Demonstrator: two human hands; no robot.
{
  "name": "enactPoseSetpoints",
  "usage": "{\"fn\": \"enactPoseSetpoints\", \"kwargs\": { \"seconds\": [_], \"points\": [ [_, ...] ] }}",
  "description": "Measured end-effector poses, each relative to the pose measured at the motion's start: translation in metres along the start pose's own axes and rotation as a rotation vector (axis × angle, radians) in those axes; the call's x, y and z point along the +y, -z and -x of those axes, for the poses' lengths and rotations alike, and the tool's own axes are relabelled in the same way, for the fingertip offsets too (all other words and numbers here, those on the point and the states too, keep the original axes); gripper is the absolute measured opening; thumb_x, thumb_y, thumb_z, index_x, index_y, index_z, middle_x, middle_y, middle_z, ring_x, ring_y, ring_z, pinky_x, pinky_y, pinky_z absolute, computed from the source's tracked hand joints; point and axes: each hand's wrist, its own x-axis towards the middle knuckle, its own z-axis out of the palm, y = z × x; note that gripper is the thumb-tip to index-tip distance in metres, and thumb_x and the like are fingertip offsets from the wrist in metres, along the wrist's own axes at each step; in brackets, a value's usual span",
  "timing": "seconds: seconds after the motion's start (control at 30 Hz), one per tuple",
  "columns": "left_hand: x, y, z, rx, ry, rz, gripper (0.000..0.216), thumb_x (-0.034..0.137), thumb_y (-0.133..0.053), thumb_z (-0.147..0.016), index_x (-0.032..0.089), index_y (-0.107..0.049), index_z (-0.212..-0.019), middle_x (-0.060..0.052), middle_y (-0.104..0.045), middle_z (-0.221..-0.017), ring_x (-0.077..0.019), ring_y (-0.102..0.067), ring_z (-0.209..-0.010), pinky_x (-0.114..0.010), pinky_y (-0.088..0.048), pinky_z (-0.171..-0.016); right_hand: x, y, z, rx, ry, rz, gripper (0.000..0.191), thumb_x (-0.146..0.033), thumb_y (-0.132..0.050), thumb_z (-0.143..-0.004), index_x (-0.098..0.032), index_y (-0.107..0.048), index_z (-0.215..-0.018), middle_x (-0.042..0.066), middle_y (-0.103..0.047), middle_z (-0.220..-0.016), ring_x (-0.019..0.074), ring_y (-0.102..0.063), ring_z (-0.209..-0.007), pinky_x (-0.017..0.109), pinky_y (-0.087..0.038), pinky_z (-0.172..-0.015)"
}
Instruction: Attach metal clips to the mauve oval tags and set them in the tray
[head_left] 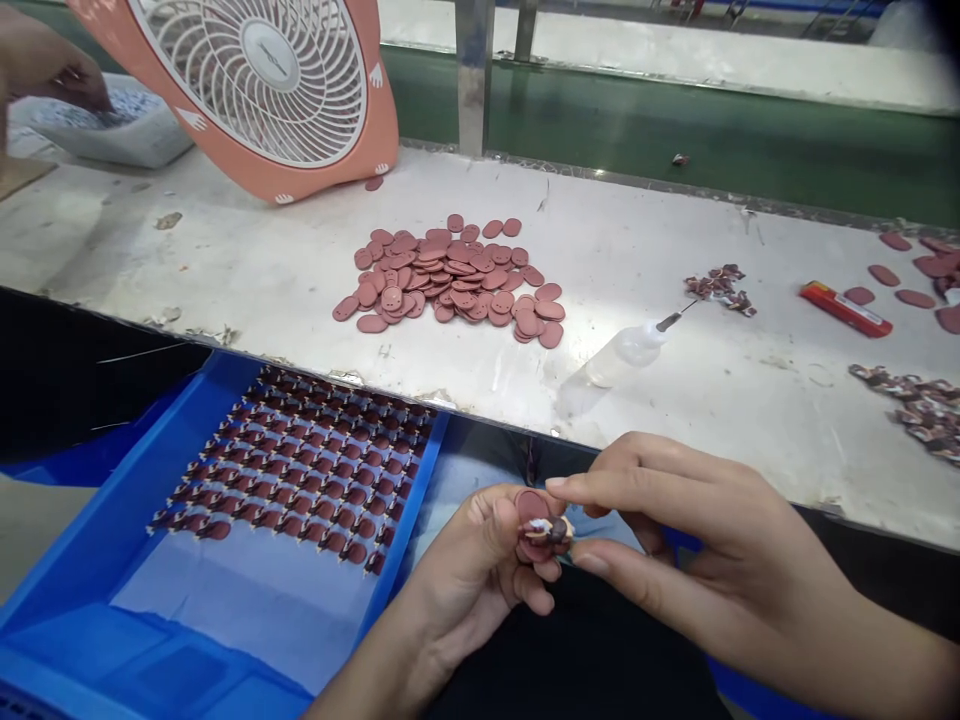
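Note:
My left hand [480, 560] pinches a reddish-brown oval disc [532, 505] between thumb and fingers, above my lap. Against that disc lies a small brown, white and cream figure [553, 530]. Close by on the right, my right hand [697, 540] has its thumb and index finger apart around the figure's outer end. Whether those fingertips touch the piece is hard to make out, and no other thing shows in that hand. On the bench beyond is a heap of similar oval discs [457, 270]. A clear bottle with a needle tip [619, 360] lies beside small figure pieces [724, 285].
At lower left, a blue tray [409, 500] holds rows of discs with figures [300, 470]. An orange fan [262, 70] stands on the white bench [285, 260]. A red tube [847, 308] and more figures [922, 410] are at right. Another person's hand [60, 60] reaches into a white container [142, 140].

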Motion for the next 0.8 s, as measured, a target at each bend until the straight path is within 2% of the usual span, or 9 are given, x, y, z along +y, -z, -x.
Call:
{"fn": "enactPoseSetpoints", "kwargs": {
  "seconds": [0.3, 0.4, 0.5, 0.57, 0.67, 0.73, 0.8],
  "points": [
    [0.001, 0.004, 0.0, -0.011, -0.024, 0.028, 0.03, 0.045, -0.083, -0.077, 0.015, -0.079, -0.078, 0.0, -0.066, -0.068, -0.0051, -0.06, -0.055, -0.012, -0.056, -0.047, 0.003, -0.013, 0.0, 0.008, -0.007, -0.085, 0.026, -0.016, -0.062, -0.099, -0.025, -0.065, -0.124, -0.002, -0.068, -0.088, 0.0065, -0.06, -0.072, 0.016, -0.048, -0.059],
    [0.002, 0.007, -0.001, -0.02, -0.034, -0.001, 0.038, 0.052, -0.083, -0.073, 0.014, -0.079, -0.08, -0.002, -0.067, -0.072, -0.006, -0.061, -0.057, -0.013, -0.057, -0.048, 0.002, -0.014, -0.003, 0.018, 0.003, -0.085, 0.023, -0.016, -0.062, -0.099, -0.024, -0.066, -0.121, -0.002, -0.068, -0.086, 0.0064, -0.06, -0.07, 0.017, -0.048, -0.059],
    [0.005, 0.007, -0.001, 0.01, -0.041, -0.033, 0.061, 0.067, -0.079, -0.066, 0.014, -0.08, -0.097, -0.005, -0.071, -0.079, -0.0098, -0.065, -0.062, -0.016, -0.058, -0.048, 0.003, -0.018, -0.005, 0.102, 0.07, -0.003, 0.022, -0.012, -0.062, -0.097, -0.021, -0.066, -0.117, -0.001, -0.066, -0.084, 0.0065, -0.06, -0.068, 0.016, -0.049, -0.058],
    [0.005, 0.005, 0.002, 0.166, -0.15, -0.057, 0.062, 0.066, -0.081, -0.064, 0.017, -0.079, -0.102, -0.005, -0.071, -0.082, -0.0104, -0.065, -0.062, -0.017, -0.057, -0.048, 0.005, -0.025, -0.006, 0.221, 0.126, 0.148, 0.02, -0.01, -0.063, -0.095, -0.017, -0.066, -0.114, 0.0, -0.064, -0.084, 0.0066, -0.06, -0.067, 0.015, -0.05, -0.058],
    [0.004, -0.001, 0.006, 0.423, -0.462, -0.164, 0.04, 0.048, -0.092, -0.062, 0.021, -0.076, -0.087, 0.001, -0.068, -0.075, -0.0079, -0.06, -0.058, -0.015, -0.054, -0.049, 0.012, -0.038, -0.007, 0.393, 0.225, 0.397, 0.02, -0.008, -0.066, -0.094, -0.014, -0.066, -0.112, 0.001, -0.065, -0.084, 0.0083, -0.061, -0.067, 0.018, -0.054, -0.061],
    [0.003, -0.006, 0.007, 0.45, -0.596, -0.266, 0.034, 0.037, -0.095, -0.059, 0.021, -0.074, -0.08, 0.002, -0.065, -0.071, -0.007, -0.056, -0.056, -0.015, -0.051, -0.049, 0.017, -0.047, -0.007, 0.437, 0.291, 0.471, 0.023, -0.005, -0.066, -0.093, -0.013, -0.065, -0.115, 0.002, -0.066, -0.083, 0.0102, -0.062, -0.067, 0.02, -0.054, -0.061],
    [0.003, -0.01, 0.008, 0.423, -0.637, -0.336, 0.032, 0.032, -0.095, -0.059, 0.021, -0.074, -0.08, 0.002, -0.066, -0.072, -0.0064, -0.054, -0.056, -0.014, -0.049, -0.05, 0.021, -0.055, -0.009, 0.431, 0.344, 0.482, 0.025, -0.004, -0.065, -0.093, -0.011, -0.065, -0.117, 0.004, -0.066, -0.083, 0.0118, -0.063, -0.068, 0.022, -0.054, -0.06]
  ]
}}
